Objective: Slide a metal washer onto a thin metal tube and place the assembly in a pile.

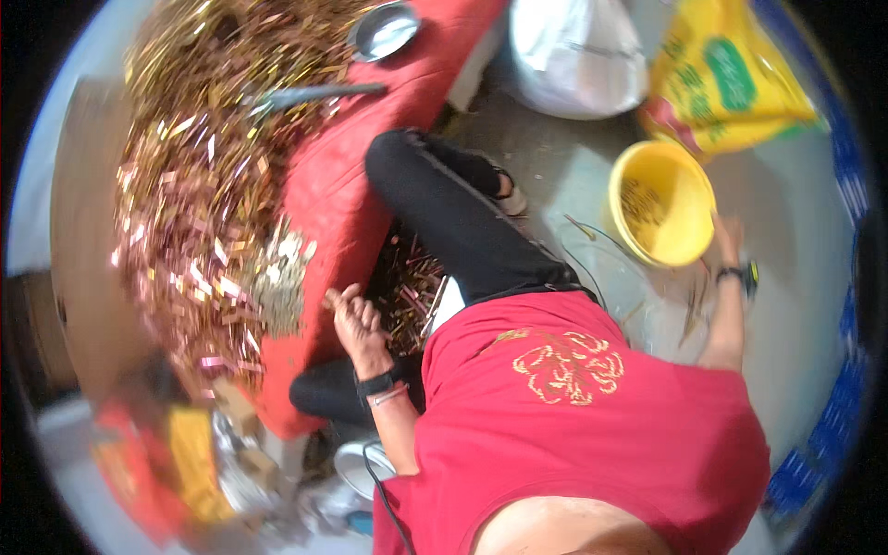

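At the right, my right hand (pixel 729 239) grips the rim of a yellow bucket (pixel 688 217) standing on the floor. Small golden-brown pieces (pixel 641 201) lie inside it. The bucket wall partly hides the fingers. Beside the red-covered table edge (pixel 347 208), my left hand (pixel 359 326) is raised with its fingers loosely bent and apart, and nothing shows in it. A large heap of shiny gold and pink strips (pixel 203 176) covers the table to its left.
A metal bowl (pixel 385 33) and a long grey tool (pixel 319 93) rest on the table. Beyond the bucket stand a white sack (pixel 578 60) and a yellow bag (pixel 731 83). More strips (pixel 407 301) lie below the table edge. A white tub (pixel 356 467) is by my left elbow.
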The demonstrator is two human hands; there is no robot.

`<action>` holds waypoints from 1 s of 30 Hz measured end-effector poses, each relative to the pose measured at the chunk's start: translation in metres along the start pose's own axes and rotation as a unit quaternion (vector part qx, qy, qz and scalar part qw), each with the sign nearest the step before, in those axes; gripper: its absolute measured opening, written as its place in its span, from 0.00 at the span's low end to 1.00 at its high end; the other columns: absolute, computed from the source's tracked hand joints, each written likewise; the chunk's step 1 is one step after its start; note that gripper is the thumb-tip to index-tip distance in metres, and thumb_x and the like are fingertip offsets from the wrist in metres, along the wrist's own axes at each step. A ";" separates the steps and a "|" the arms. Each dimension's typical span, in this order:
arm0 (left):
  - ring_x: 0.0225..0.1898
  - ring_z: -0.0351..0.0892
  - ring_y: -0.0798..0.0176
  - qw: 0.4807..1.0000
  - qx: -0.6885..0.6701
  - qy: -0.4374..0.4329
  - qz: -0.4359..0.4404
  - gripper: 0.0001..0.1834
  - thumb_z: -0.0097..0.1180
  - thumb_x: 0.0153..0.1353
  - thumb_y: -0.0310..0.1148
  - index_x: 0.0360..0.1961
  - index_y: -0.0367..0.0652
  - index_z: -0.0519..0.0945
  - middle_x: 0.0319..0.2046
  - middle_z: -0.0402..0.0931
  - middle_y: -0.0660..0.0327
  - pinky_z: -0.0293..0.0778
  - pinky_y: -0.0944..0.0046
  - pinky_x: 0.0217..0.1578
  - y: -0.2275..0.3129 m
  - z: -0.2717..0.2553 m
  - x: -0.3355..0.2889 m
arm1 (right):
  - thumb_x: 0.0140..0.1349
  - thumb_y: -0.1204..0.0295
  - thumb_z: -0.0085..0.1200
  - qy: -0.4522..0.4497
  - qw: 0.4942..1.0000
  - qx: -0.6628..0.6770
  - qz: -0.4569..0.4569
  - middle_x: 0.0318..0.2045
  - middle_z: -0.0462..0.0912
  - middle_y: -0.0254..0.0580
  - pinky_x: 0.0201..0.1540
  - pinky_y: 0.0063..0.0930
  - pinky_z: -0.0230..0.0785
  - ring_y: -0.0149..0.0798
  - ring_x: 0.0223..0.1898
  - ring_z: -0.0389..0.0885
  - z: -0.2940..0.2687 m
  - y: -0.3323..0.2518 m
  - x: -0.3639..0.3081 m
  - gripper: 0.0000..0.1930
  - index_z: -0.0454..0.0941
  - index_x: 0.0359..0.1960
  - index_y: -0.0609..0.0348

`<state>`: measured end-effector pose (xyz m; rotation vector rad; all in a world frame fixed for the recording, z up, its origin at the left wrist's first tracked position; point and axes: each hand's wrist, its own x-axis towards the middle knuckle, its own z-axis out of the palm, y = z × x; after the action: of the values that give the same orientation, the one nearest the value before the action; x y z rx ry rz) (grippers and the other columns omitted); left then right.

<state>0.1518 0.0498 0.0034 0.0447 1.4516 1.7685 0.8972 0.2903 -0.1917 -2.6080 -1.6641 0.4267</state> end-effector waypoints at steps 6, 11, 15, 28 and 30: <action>0.09 0.47 0.78 0.997 -0.025 0.060 0.028 0.27 0.46 0.63 0.55 0.34 0.36 0.73 0.11 0.50 0.74 0.44 0.75 0.09 0.012 -0.021 -0.020 | 0.62 0.63 0.52 -0.117 0.800 0.589 -0.005 0.41 0.78 0.42 0.42 0.27 0.71 0.35 0.40 0.77 0.039 -0.096 -0.059 0.20 0.71 0.47 0.67; 0.10 0.47 0.78 0.998 -0.048 0.024 0.012 0.26 0.47 0.63 0.54 0.33 0.37 0.73 0.10 0.50 0.74 0.45 0.75 0.09 0.004 -0.018 -0.015 | 0.57 0.67 0.53 -0.065 0.875 0.465 -0.122 0.42 0.79 0.44 0.47 0.28 0.66 0.35 0.42 0.75 0.020 -0.137 -0.051 0.19 0.73 0.46 0.69; 0.11 0.46 0.78 0.990 -0.138 0.003 0.001 0.23 0.46 0.65 0.51 0.33 0.37 0.73 0.11 0.48 0.74 0.45 0.76 0.10 0.005 -0.032 -0.014 | 0.52 0.63 0.58 0.065 0.901 0.379 -0.200 0.50 0.73 0.56 0.55 0.33 0.61 0.45 0.53 0.71 0.008 -0.207 -0.060 0.34 0.60 0.58 0.69; 0.09 0.46 0.80 0.997 -0.059 0.029 0.033 0.15 0.49 0.66 0.42 0.37 0.39 0.75 0.12 0.52 0.75 0.44 0.77 0.07 0.023 -0.021 -0.018 | 0.53 0.58 0.56 0.154 0.892 0.245 -0.346 0.39 0.81 0.51 0.41 0.33 0.70 0.43 0.39 0.81 -0.160 -0.311 -0.125 0.24 0.74 0.51 0.51; 0.10 0.45 0.82 0.998 -0.005 -0.028 0.064 0.14 0.51 0.65 0.40 0.41 0.39 0.76 0.13 0.53 0.77 0.43 0.78 0.08 0.028 0.001 -0.016 | 0.54 0.58 0.56 0.063 0.928 0.230 -0.286 0.33 0.81 0.47 0.36 0.31 0.70 0.39 0.33 0.80 -0.227 -0.337 -0.151 0.21 0.76 0.50 0.50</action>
<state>0.1474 0.0412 0.0342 0.1838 1.4280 1.8616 0.5922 0.3303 0.1141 -1.6911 -1.8870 0.5236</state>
